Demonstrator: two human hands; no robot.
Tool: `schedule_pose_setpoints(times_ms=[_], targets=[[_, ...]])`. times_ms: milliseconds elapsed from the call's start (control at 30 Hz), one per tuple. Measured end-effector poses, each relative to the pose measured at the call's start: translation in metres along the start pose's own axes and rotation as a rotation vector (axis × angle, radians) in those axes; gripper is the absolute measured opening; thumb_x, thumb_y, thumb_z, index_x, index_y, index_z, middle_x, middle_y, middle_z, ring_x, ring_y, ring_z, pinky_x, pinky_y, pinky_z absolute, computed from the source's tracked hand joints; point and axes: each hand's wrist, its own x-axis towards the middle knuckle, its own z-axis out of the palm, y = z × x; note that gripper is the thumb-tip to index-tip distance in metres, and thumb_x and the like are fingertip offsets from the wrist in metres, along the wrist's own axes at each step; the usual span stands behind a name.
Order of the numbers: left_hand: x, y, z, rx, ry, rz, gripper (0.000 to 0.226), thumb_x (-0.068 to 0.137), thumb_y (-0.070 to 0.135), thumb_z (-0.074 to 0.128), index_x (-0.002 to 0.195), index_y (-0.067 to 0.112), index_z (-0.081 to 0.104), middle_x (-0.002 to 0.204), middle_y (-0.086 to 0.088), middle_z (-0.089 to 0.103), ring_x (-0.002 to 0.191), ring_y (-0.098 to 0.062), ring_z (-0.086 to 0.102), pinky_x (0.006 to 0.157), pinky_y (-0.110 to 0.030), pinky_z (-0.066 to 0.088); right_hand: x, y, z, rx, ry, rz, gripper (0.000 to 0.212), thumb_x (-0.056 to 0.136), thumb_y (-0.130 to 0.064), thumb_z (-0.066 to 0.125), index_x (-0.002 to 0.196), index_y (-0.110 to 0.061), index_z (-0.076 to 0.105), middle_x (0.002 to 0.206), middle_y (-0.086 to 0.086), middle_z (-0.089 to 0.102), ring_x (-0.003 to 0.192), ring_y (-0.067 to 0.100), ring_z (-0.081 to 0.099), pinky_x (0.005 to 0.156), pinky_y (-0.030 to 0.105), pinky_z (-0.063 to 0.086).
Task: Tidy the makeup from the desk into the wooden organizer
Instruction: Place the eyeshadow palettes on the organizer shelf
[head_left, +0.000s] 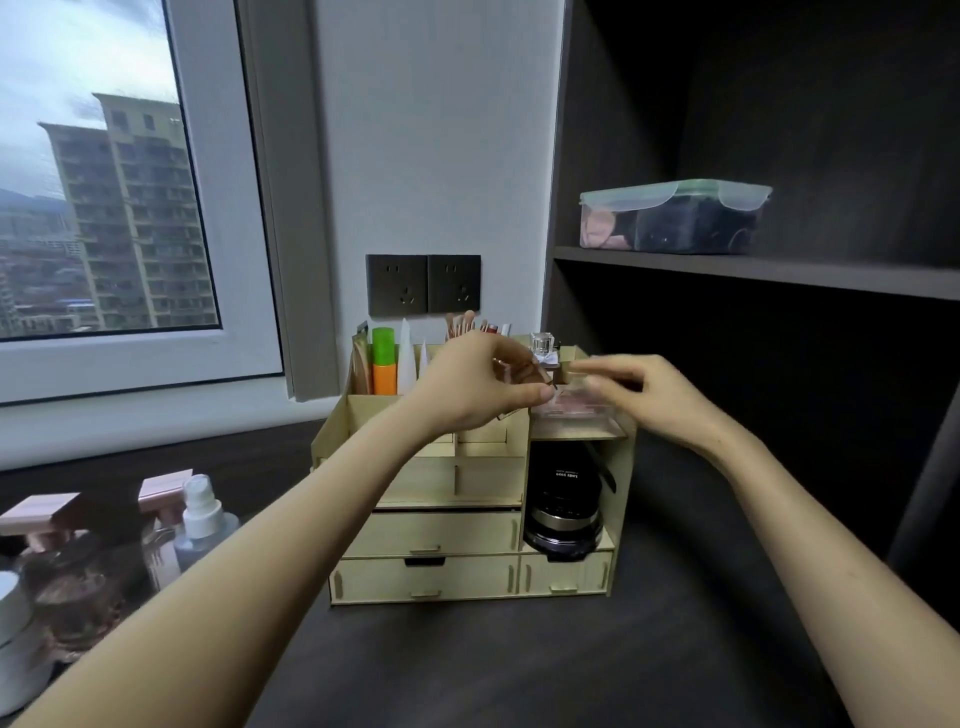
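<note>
The wooden organizer (467, 535) stands on the dark desk against the wall. A clear case with pink blush (571, 408) sits on the organizer's upper right shelf. My left hand (483, 384) pinches the case's left edge between thumb and fingers. My right hand (644, 389) is motion-blurred, and its outstretched fingers reach the top right of the case. A black jar (563, 514) fills the compartment under that shelf. The top slots hold a green and orange tube (383, 364), white tubes (408, 358), brushes (462, 325) and a glass perfume bottle (543, 343).
On the desk at the left stand a spray bottle (202, 514), two pink-capped bottles (36, 514) and a white jar (10, 623). A lidded plastic box (675, 218) sits on the dark shelf at the right. Wall sockets (423, 285) are behind the organizer.
</note>
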Motion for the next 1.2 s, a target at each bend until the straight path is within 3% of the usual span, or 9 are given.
schedule_pose_setpoints(times_ms=[100, 200, 333, 500, 633, 733, 900, 1067, 1200], targets=[[0.021, 0.008, 0.008, 0.034, -0.097, 0.054, 0.045, 0.079, 0.036, 0.069, 0.117, 0.012, 0.064, 0.116, -0.003, 0.066, 0.104, -0.015, 0.059, 0.089, -0.026, 0.047, -0.002, 0.004, -0.006, 0.105, 0.306, 0.000, 0.022, 0.093, -0.014, 0.053, 0.110, -0.021, 0.066, 0.103, -0.002, 0.068, 0.106, 0.014, 0.062, 0.093, 0.023, 0.046], [0.042, 0.013, 0.021, 0.082, -0.190, 0.060, 0.044, 0.080, 0.036, 0.068, 0.115, 0.008, 0.065, 0.110, -0.005, 0.067, 0.095, -0.016, 0.058, 0.083, -0.026, 0.048, -0.006, 0.009, -0.005, 0.049, 0.428, 0.045, 0.020, 0.093, -0.019, 0.052, 0.103, -0.020, 0.069, 0.095, -0.004, 0.071, 0.099, 0.011, 0.064, 0.091, 0.033, 0.049], [0.060, 0.012, 0.037, 0.093, -0.275, 0.031, 0.038, 0.080, 0.034, 0.069, 0.107, 0.007, 0.068, 0.099, -0.006, 0.068, 0.091, -0.019, 0.060, 0.078, -0.026, 0.047, -0.010, 0.015, 0.000, 0.008, 0.415, 0.081, 0.019, 0.092, -0.023, 0.052, 0.098, -0.024, 0.070, 0.091, -0.008, 0.071, 0.095, 0.010, 0.064, 0.089, 0.036, 0.050], [0.066, 0.009, 0.045, 0.140, -0.298, 0.015, 0.039, 0.081, 0.037, 0.066, 0.110, 0.010, 0.068, 0.109, -0.007, 0.069, 0.102, -0.022, 0.061, 0.087, -0.031, 0.049, -0.017, 0.017, 0.004, -0.110, 0.320, 0.078, 0.018, 0.088, -0.028, 0.057, 0.100, -0.027, 0.071, 0.097, -0.010, 0.070, 0.100, 0.010, 0.062, 0.087, 0.029, 0.048], [0.057, 0.005, 0.038, 0.068, -0.184, -0.001, 0.036, 0.088, 0.033, 0.058, 0.114, 0.009, 0.066, 0.113, -0.009, 0.067, 0.105, -0.022, 0.060, 0.090, -0.033, 0.049, -0.025, 0.020, 0.006, -0.257, 0.196, 0.038, 0.040, 0.074, -0.057, 0.056, 0.112, -0.042, 0.061, 0.102, -0.010, 0.067, 0.108, 0.018, 0.054, 0.099, 0.038, 0.041], [0.046, -0.003, 0.028, 0.001, -0.041, -0.045, 0.029, 0.093, 0.022, 0.051, 0.114, 0.007, 0.064, 0.116, -0.010, 0.067, 0.107, -0.023, 0.060, 0.097, -0.037, 0.048, -0.025, 0.017, 0.009, -0.408, 0.206, -0.039, 0.040, 0.078, -0.047, 0.065, 0.117, -0.039, 0.060, 0.101, -0.006, 0.067, 0.105, 0.015, 0.053, 0.108, 0.038, 0.027], [0.026, -0.021, 0.014, -0.055, 0.104, -0.114, 0.023, 0.092, 0.015, 0.051, 0.107, 0.009, 0.067, 0.113, -0.008, 0.068, 0.113, -0.023, 0.057, 0.099, -0.037, 0.046, -0.022, 0.010, 0.013, -0.482, 0.224, -0.022, 0.038, 0.082, -0.045, 0.061, 0.120, -0.040, 0.058, 0.104, -0.005, 0.065, 0.109, 0.012, 0.050, 0.113, 0.036, 0.011], [0.013, -0.034, 0.004, -0.075, 0.158, -0.143, 0.022, 0.091, 0.015, 0.052, 0.104, 0.010, 0.069, 0.108, -0.007, 0.069, 0.101, -0.019, 0.062, 0.084, -0.026, 0.046, -0.022, 0.007, 0.018, -0.542, 0.241, -0.026, 0.039, 0.083, -0.046, 0.060, 0.121, -0.041, 0.057, 0.106, -0.004, 0.067, 0.108, 0.015, 0.050, 0.114, 0.039, 0.008], [0.005, -0.038, 0.001, -0.071, 0.169, -0.142, 0.021, 0.090, 0.014, 0.053, 0.102, 0.008, 0.070, 0.106, -0.008, 0.070, 0.099, -0.019, 0.062, 0.082, -0.024, 0.043, -0.020, 0.002, 0.022, -0.586, 0.234, -0.010, 0.039, 0.084, -0.046, 0.059, 0.122, -0.042, 0.056, 0.111, -0.003, 0.067, 0.109, 0.018, 0.049, 0.114, 0.042, 0.009]])
